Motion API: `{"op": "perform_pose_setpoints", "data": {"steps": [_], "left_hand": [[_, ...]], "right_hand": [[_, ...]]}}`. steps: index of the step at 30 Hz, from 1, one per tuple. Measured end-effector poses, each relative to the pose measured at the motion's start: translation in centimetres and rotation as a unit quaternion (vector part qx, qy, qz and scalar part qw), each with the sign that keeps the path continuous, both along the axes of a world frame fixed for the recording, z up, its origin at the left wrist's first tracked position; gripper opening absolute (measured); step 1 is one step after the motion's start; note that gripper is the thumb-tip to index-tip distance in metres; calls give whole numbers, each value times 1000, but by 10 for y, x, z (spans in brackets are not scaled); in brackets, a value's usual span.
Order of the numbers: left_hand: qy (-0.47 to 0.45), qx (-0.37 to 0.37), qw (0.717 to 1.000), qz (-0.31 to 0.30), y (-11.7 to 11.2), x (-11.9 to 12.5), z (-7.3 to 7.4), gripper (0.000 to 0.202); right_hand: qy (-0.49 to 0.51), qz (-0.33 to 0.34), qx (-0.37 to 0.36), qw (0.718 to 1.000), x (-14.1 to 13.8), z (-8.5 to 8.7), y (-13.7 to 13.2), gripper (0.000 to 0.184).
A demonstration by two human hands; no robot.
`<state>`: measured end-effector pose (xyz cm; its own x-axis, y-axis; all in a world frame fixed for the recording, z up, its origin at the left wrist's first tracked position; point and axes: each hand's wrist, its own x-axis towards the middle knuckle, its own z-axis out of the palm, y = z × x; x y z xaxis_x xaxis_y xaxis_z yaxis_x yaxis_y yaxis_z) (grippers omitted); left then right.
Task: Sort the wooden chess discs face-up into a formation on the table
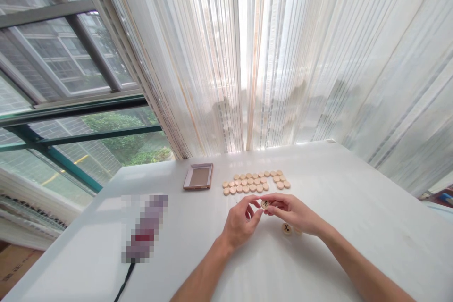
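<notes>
With the held disc [264, 204] as clock centre, the left forearm [208, 264] enters from 7 o'clock and the right forearm [354, 257] from 4 o'clock. The right hand [294, 210] pinches the disc over the counter [198, 255]; the left hand [239, 222] curls at its 9 o'clock edge, and whether that grip also clamps it cannot be determined. The disc is round and pale, its visible face bearing a dark character.
</notes>
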<state>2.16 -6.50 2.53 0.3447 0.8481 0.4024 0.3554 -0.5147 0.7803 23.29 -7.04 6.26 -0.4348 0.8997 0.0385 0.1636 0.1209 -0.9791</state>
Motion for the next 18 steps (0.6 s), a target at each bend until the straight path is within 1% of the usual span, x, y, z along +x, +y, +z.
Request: {"op": "perform_pose_setpoints", "data": {"steps": [2, 6, 9, 11, 16, 18], "left_hand": [[-1, -5, 1000, -1, 0, 0, 0, 29], [-11, -2, 1000, 4, 0, 1, -1, 26], [-7, 7, 1000, 4, 0, 1, -1, 21], [2, 14, 1000, 6, 0, 1, -1, 20], [15, 32, 999, 10, 0, 0, 0, 19], [16, 33, 999, 10, 0, 0, 0, 19]], "right_hand": [[2, 4, 4, 1000, -5, 1, -2, 40], [20, -18, 10, 1000, -11, 2, -4, 36], [12, -29, 13, 999, -10, 3, -3, 33], [0, -48, 21, 999, -4, 4, 0, 33], [7, -135, 48, 990, 20, 7, 12, 37], [12, -151, 53, 987, 28, 8, 16, 39]]}}
